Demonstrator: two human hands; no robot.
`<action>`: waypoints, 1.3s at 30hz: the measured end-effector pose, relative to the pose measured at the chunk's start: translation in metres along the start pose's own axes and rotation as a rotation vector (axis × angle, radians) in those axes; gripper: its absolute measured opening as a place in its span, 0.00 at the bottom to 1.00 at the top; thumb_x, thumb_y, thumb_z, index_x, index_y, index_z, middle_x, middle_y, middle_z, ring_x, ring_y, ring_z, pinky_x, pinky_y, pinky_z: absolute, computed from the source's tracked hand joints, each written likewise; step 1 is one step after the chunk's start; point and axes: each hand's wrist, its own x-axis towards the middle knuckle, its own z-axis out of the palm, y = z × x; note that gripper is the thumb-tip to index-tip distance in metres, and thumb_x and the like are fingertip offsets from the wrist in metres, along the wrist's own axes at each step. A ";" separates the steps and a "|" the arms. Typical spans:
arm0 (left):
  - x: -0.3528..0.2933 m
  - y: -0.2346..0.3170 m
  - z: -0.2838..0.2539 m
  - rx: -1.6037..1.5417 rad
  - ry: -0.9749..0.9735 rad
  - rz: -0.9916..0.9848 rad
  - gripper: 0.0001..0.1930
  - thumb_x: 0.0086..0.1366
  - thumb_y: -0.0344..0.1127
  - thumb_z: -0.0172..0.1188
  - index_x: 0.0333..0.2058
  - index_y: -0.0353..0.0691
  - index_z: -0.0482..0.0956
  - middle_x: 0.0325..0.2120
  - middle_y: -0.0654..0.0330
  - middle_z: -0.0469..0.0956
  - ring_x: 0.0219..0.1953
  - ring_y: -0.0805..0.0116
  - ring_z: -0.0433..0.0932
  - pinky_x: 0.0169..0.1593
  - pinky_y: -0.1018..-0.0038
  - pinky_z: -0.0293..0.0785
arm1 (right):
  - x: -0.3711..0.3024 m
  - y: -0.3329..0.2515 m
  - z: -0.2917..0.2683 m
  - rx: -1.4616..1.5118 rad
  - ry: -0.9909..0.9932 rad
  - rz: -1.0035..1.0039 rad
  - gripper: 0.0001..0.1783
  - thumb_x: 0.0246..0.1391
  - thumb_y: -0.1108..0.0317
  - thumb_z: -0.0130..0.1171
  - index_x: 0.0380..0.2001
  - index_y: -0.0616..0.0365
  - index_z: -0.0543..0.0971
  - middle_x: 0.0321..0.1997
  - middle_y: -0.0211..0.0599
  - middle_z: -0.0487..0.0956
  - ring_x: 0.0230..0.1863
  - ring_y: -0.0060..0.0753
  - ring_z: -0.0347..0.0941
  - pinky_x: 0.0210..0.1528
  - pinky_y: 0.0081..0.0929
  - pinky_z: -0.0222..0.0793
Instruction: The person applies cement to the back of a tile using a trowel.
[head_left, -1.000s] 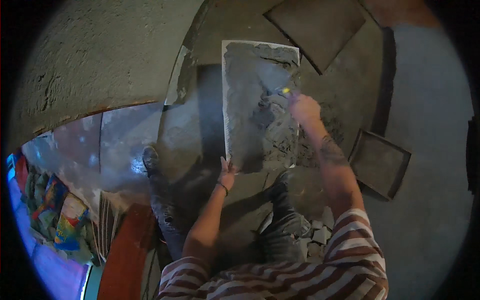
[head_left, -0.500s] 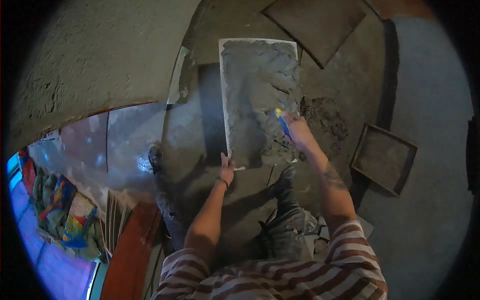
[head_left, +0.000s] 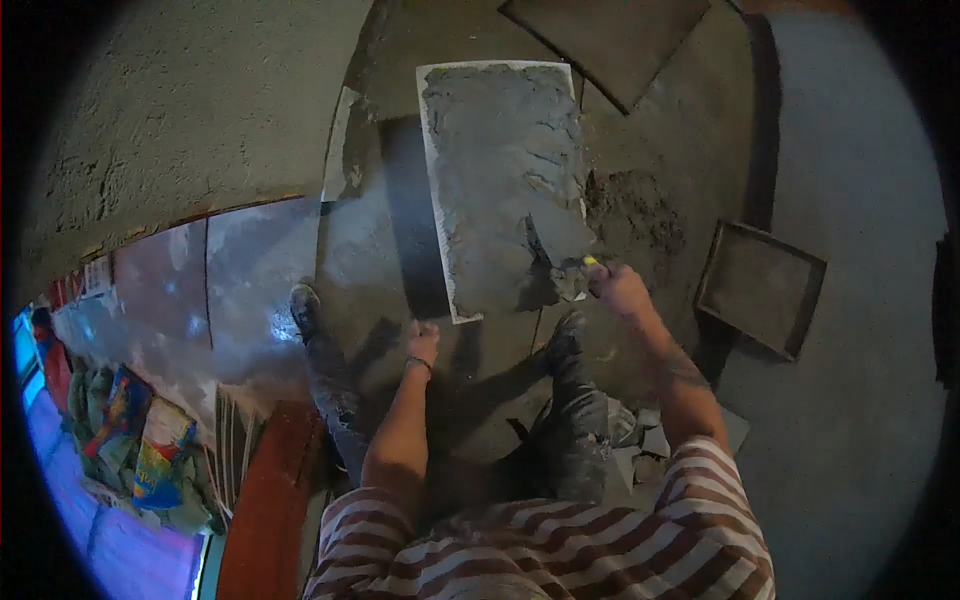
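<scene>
A large rectangular tile (head_left: 437, 205) lies in front of me, with its pale edge showing along the left and top. Grey wet mortar (head_left: 490, 150) covers nearly all of it, ridged toward the right. My right hand (head_left: 622, 292) is closed around the handle of a trowel (head_left: 592, 262) with a yellow end, at the tile's lower right corner. The trowel's blade is dark and hard to make out against the mortar. Just below the tile's lower left corner, my left hand (head_left: 423, 342) hangs with loosely curled fingers, apart from the tile and holding nothing visible.
A mortar heap (head_left: 640, 215) lies right of the tile. Beyond it are a shallow square tray (head_left: 765, 285) and a dark flat panel (head_left: 610, 45). Broken tile pieces (head_left: 650, 445) lie beside my right leg. Bags (head_left: 160, 450) and a reddish-brown board (head_left: 262, 500) are at lower left.
My right hand has drawn the trowel down and right to the tile's lower corner, leaving the mortar smoother. My left hand has come off the tile's lower left corner.
</scene>
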 end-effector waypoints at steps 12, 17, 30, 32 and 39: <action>-0.061 0.094 -0.085 0.308 -0.016 0.090 0.21 0.67 0.40 0.40 0.58 0.51 0.60 0.56 0.62 0.64 0.62 0.64 0.56 0.57 0.62 0.61 | 0.003 -0.050 0.053 0.665 -0.318 -0.033 0.21 0.58 0.52 0.46 0.22 0.59 0.71 0.16 0.31 0.69 0.15 0.23 0.64 0.16 0.28 0.59; 0.010 0.174 0.097 -0.267 0.284 -0.539 0.21 0.65 0.40 0.47 0.56 0.49 0.61 0.52 0.61 0.69 0.55 0.62 0.67 0.53 0.57 0.62 | -0.097 0.096 0.124 0.696 -0.057 -0.085 0.20 0.58 0.53 0.47 0.24 0.60 0.74 0.16 0.33 0.72 0.17 0.26 0.69 0.19 0.29 0.64; 0.036 0.138 0.050 1.551 -0.339 0.275 0.14 0.57 0.39 0.52 0.42 0.43 0.74 0.48 0.54 0.71 0.43 0.52 0.74 0.45 0.67 0.71 | -0.179 0.086 0.070 0.147 -0.133 0.200 0.20 0.57 0.49 0.45 0.36 0.55 0.75 0.28 0.52 0.77 0.34 0.58 0.74 0.37 0.49 0.69; 0.036 0.179 0.057 1.234 -0.004 0.003 0.17 0.61 0.40 0.51 0.46 0.39 0.72 0.48 0.49 0.71 0.48 0.50 0.70 0.50 0.63 0.67 | -0.165 0.076 0.056 0.247 -0.009 0.171 0.21 0.57 0.49 0.45 0.36 0.55 0.75 0.30 0.53 0.77 0.35 0.58 0.74 0.38 0.50 0.69; 0.032 0.232 0.131 1.032 0.134 -0.334 0.24 0.67 0.47 0.41 0.52 0.32 0.67 0.50 0.40 0.67 0.53 0.43 0.65 0.56 0.60 0.62 | -0.133 0.128 0.092 0.533 0.014 0.343 0.21 0.58 0.51 0.46 0.36 0.58 0.77 0.31 0.52 0.77 0.37 0.53 0.74 0.39 0.43 0.67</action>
